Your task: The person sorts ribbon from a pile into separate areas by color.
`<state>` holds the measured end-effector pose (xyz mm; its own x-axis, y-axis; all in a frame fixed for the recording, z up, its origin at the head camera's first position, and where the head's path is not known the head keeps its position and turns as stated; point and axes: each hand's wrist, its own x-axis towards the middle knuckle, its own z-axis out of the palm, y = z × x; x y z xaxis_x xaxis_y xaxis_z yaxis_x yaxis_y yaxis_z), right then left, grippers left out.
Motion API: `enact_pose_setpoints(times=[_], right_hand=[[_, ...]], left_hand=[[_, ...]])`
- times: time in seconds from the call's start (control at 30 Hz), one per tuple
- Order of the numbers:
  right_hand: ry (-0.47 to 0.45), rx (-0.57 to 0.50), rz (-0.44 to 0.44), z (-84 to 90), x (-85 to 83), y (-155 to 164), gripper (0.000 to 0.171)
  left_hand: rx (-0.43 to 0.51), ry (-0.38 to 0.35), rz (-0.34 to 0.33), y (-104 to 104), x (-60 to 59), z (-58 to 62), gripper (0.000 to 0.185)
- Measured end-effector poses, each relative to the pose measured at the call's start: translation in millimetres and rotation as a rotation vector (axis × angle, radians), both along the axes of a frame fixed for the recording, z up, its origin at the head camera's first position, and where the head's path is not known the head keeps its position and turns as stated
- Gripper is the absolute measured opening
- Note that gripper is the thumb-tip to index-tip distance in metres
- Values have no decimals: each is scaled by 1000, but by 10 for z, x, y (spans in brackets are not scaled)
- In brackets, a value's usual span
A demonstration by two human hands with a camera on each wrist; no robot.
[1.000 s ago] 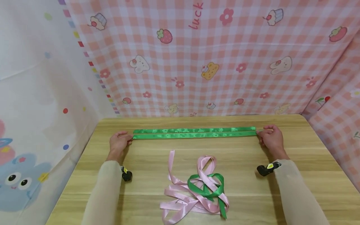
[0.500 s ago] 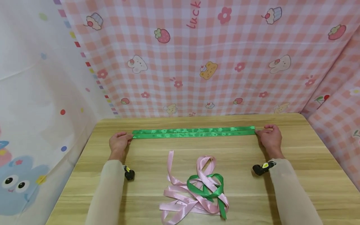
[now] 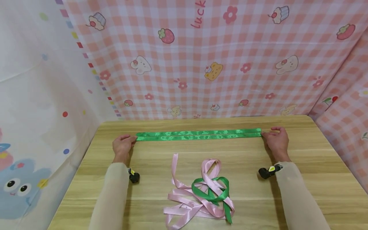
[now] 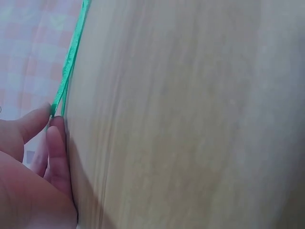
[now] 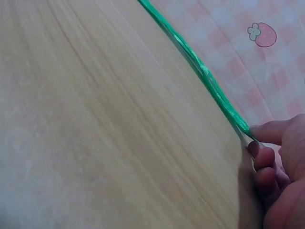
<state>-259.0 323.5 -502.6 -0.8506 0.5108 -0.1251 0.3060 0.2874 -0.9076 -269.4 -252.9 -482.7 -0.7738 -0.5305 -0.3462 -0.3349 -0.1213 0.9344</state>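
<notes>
Left hand (image 3: pixel 123 144) and right hand (image 3: pixel 276 140) pinch the green ribbon (image 3: pixel 198 135) ends, folded in 2 layers, taut; edge alignment outstanding.

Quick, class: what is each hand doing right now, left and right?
Left hand: pinches the left end of the long patterned green ribbon stretched flat on the wooden table.
Right hand: pinches the same ribbon's right end.
</notes>
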Motion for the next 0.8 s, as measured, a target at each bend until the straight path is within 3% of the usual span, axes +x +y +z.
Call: enact_pose_setpoints(times=[0.13,0.27,0.47,0.63,0.8], right_hand=[[40,-86,31,26,49,8,41],[67,-106,84,48,123,3,42],[42,6,203,106,290,-39,52],[120,94,418,219,440,-168,35],[190,143,655,392,642,-445,16]], left_hand=[[40,16,-4,-12,17,8,44],[116,55,-16,-42,60,12,52],[15,66,-88,-90,166,23,54],[-83,47,-221,-48,332,114,52],[-110,75,-357,116,523,221,49]])
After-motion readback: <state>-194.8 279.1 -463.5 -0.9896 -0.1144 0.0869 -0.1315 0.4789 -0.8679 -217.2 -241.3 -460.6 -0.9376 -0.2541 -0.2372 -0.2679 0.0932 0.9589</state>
